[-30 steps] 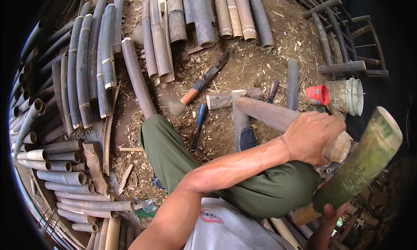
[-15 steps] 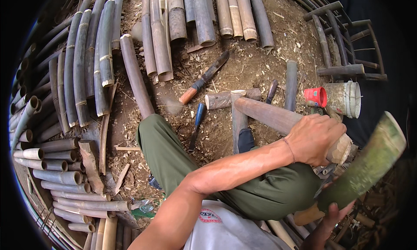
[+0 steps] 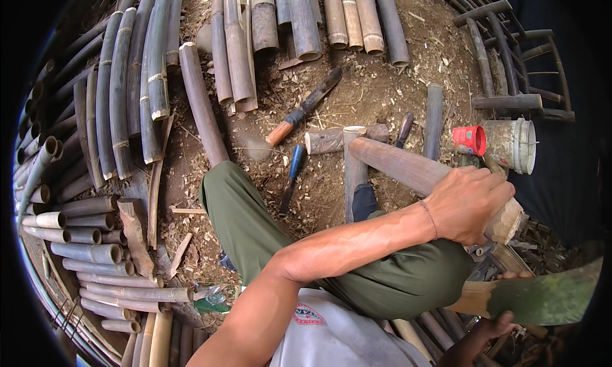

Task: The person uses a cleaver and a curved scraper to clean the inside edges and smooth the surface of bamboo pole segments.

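Observation:
My left hand (image 3: pixel 470 200) is wrapped over a brownish bamboo pole (image 3: pixel 401 163) that slants across beside my right knee. Its far end rests by an upright wooden post (image 3: pixel 355 176); its near end (image 3: pixel 507 221) is pale and rough-cut, just past my fingers. At the lower right, my right hand (image 3: pixel 494 329) grips a thick green bamboo piece (image 3: pixel 542 298), with fingertips showing above it and the thumb below. That piece lies nearly level, with a pale stripped section at its left. Part of my right hand is hidden behind it.
A machete (image 3: pixel 305 109) and a blue-handled blade tool (image 3: pixel 293 172) lie on chip-strewn ground, near a short log (image 3: pixel 325 142). A red cup (image 3: pixel 470 140) and a whitish bucket (image 3: pixel 513 147) stand at right. Bamboo lengths (image 3: pixel 121 93) are stacked at left and far side.
My right hand has lowered the green bamboo piece and turned it from steeply tilted to nearly level. My left hand still holds the pole. The whole view has shifted slightly.

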`<action>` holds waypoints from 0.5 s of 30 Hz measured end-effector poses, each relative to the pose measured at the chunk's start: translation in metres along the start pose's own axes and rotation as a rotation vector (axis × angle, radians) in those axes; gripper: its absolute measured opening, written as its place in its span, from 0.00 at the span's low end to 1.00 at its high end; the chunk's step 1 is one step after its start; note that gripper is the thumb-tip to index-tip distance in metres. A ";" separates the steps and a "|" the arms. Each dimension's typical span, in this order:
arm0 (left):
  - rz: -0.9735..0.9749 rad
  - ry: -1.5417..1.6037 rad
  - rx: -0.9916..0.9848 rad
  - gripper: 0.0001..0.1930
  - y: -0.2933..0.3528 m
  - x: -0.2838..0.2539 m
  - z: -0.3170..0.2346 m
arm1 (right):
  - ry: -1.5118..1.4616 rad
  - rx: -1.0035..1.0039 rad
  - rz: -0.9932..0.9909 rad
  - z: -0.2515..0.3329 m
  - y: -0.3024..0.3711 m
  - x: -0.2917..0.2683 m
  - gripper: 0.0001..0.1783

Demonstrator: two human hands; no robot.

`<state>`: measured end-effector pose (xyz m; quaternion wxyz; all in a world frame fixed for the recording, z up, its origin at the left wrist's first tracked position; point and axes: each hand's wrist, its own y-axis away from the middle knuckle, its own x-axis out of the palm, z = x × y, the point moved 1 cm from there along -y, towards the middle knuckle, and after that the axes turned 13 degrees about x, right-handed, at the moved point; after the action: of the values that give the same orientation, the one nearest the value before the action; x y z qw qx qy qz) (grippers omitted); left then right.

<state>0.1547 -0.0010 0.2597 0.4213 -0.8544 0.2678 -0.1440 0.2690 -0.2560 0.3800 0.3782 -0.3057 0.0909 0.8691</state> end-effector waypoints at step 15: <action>0.050 0.014 -0.036 0.37 -0.004 0.006 0.006 | 0.356 -0.041 0.027 -0.043 0.002 -0.008 0.60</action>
<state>0.1633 0.0015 0.2595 0.4075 -0.8538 0.2947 -0.1344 0.2917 -0.2790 0.3506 0.3381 -0.4613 0.1427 0.8078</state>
